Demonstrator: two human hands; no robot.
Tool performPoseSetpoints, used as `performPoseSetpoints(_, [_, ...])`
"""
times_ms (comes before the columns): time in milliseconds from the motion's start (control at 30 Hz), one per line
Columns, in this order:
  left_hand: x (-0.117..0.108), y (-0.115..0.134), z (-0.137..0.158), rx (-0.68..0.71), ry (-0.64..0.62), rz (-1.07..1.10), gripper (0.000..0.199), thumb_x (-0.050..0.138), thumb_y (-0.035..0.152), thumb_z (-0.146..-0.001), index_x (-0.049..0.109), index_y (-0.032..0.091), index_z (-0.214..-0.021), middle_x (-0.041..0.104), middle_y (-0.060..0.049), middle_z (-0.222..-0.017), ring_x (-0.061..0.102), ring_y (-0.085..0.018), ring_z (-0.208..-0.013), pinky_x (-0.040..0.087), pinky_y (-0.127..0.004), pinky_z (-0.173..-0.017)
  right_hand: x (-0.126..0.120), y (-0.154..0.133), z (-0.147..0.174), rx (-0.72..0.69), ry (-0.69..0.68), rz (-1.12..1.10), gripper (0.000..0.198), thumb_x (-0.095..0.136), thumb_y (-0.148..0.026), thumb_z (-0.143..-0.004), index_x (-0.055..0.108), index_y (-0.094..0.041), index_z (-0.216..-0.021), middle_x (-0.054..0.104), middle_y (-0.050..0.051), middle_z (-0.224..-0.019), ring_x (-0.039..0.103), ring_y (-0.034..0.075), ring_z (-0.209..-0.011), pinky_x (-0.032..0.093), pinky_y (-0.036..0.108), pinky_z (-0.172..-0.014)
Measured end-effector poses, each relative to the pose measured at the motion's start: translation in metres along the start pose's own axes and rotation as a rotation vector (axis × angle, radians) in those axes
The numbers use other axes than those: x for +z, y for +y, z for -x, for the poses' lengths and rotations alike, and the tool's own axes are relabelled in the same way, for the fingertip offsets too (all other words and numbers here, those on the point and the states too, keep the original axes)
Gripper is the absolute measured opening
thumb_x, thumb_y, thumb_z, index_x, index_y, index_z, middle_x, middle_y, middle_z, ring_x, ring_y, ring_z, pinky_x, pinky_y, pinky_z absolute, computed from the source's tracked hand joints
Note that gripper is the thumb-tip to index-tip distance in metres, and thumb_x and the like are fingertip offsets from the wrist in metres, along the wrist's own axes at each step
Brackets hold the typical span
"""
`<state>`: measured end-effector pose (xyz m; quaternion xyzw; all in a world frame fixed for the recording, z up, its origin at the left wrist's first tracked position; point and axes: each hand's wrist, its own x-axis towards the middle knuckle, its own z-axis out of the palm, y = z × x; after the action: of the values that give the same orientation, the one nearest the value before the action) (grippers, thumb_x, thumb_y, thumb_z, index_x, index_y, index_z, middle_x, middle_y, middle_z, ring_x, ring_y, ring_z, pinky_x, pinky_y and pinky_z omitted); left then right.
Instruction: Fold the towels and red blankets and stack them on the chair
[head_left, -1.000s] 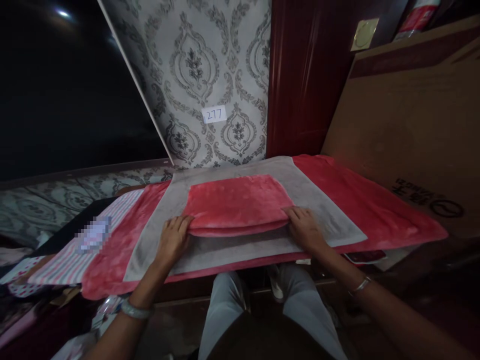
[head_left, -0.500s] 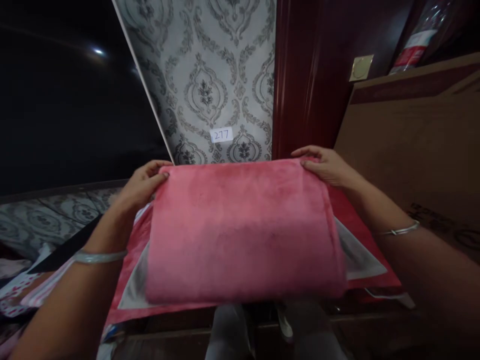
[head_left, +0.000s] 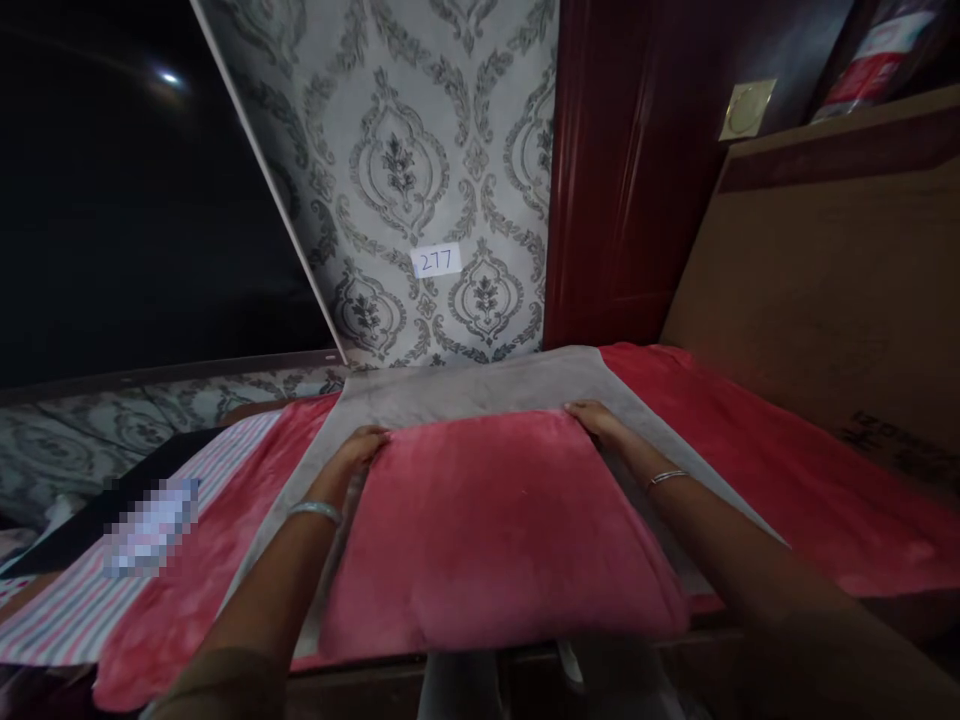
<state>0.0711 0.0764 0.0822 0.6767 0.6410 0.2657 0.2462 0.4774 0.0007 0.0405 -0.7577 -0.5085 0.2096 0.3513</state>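
Observation:
A folded pink plush cloth (head_left: 502,530) lies low over a grey panel of spread fabric (head_left: 465,390). At its far left corner, my left hand (head_left: 363,447) is closed on the edge. My right hand (head_left: 596,420) pinches the far right corner, thumb and fingers partly hidden. The near end of the cloth is rounded and slightly blurred, overhanging the front edge. Red plush fabric (head_left: 720,440) flanks the grey panel on the right, and more red shows on the left.
Striped fabric (head_left: 60,610) lies at the left, below a large black screen (head_left: 135,220). A cardboard box (head_left: 832,280) stands at the right, a bottle (head_left: 874,65) above it. A paper label (head_left: 436,260) reading 277 is on the patterned wall (head_left: 397,170).
Both hands have lowered the folded pink cloth from a raised position down toward the spread fabric. The grey panel behind it has come into view.

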Motion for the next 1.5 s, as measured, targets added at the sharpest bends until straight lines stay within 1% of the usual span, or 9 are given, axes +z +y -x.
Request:
performPoseSetpoints(167, [0.025,0.025,0.003,0.118,0.007,-0.204,0.049,0.062,0.030,-0.087,0.064,0.010,-0.132,0.057,-0.019,-0.146,0.047,-0.033,-0.142,0.036,-0.044,-0.117,0.022,-0.057,0.029,-0.227,0.017,0.179,0.043,0.051,-0.029,-0.093,0.065,-0.016,-0.132,0.056,0.016,-0.145,0.047,0.030,-0.137,0.034,0.043,-0.114])
performPoseSetpoints(300, [0.077,0.043,0.037,0.349,-0.022,-0.546,0.054,0.044,0.036,-0.097,0.051,0.018,-0.148,0.046,-0.016,-0.157,0.038,-0.034,-0.148,0.028,-0.057,-0.119,0.089,-0.089,0.085,-0.540,-0.117,0.422,0.054,0.042,-0.031,-0.099,0.047,-0.020,-0.151,0.039,0.011,-0.160,0.032,0.028,-0.148,0.020,0.052,-0.122])
performPoseSetpoints(433, [0.111,0.034,0.063,0.359,0.040,-0.713,0.057,0.033,0.036,-0.101,0.046,0.015,-0.152,0.045,-0.018,-0.157,0.038,-0.037,-0.147,0.026,-0.061,-0.119,0.115,-0.076,0.106,-0.542,-0.125,0.504,0.058,0.038,-0.036,-0.101,0.040,-0.019,-0.156,0.028,0.010,-0.166,0.022,0.026,-0.153,0.013,0.053,-0.124])
performPoseSetpoints(700, [0.112,0.028,0.060,0.360,0.057,-0.708,0.058,0.032,0.038,-0.101,0.043,0.015,-0.154,0.043,-0.017,-0.159,0.037,-0.037,-0.147,0.026,-0.061,-0.119,0.038,-0.008,0.064,-0.255,-0.018,0.553,0.056,0.042,-0.035,-0.100,0.045,-0.015,-0.152,0.038,0.016,-0.160,0.033,0.033,-0.148,0.023,0.059,-0.119])
performPoseSetpoints(833, [0.113,0.031,0.060,0.354,0.040,-0.703,0.060,0.032,0.038,-0.101,0.041,0.014,-0.155,0.042,-0.018,-0.159,0.036,-0.037,-0.147,0.023,-0.062,-0.120,-0.001,0.039,0.085,-0.160,0.053,0.498,0.052,0.035,-0.027,-0.099,0.055,-0.011,-0.144,0.050,0.018,-0.151,0.043,0.033,-0.141,0.036,0.056,-0.112])
performPoseSetpoints(933, [0.113,0.032,0.059,0.345,0.032,-0.700,0.060,0.031,0.038,-0.101,0.042,0.014,-0.155,0.041,-0.018,-0.160,0.035,-0.038,-0.147,0.024,-0.063,-0.120,-0.019,0.072,0.123,-0.179,0.246,0.275,0.047,0.036,-0.026,-0.094,0.068,-0.011,-0.125,0.065,0.018,-0.131,0.058,0.027,-0.125,0.048,0.042,-0.100])
performPoseSetpoints(1067, [0.112,0.035,0.060,0.351,0.034,-0.700,0.060,0.030,0.038,-0.101,0.041,0.014,-0.155,0.041,-0.018,-0.160,0.036,-0.038,-0.147,0.025,-0.063,-0.119,-0.020,0.091,0.181,-0.179,0.326,-0.180,0.040,0.043,-0.044,-0.089,0.073,-0.018,-0.096,0.073,0.008,-0.083,0.067,0.022,-0.075,0.052,0.033,-0.067])
performPoseSetpoints(1333, [0.109,0.038,0.055,0.331,0.002,-0.581,0.061,0.035,0.038,-0.099,0.042,0.014,-0.154,0.041,-0.018,-0.160,0.033,-0.037,-0.149,0.018,-0.063,-0.122,-0.011,0.075,0.235,-0.140,0.235,-0.185,0.031,0.048,-0.044,-0.081,0.068,-0.022,-0.088,0.074,0.006,-0.088,0.067,0.023,-0.081,0.049,0.034,-0.074])
performPoseSetpoints(1500, [0.073,0.025,0.061,0.319,-0.018,-0.022,0.062,0.045,0.043,-0.095,0.046,0.018,-0.151,0.046,-0.012,-0.158,0.042,-0.025,-0.146,0.031,-0.042,-0.122,-0.011,0.080,0.245,-0.076,0.187,-0.147,0.031,0.052,-0.046,-0.076,0.067,-0.022,-0.089,0.072,0.007,-0.084,0.065,0.023,-0.076,0.049,0.036,-0.073])
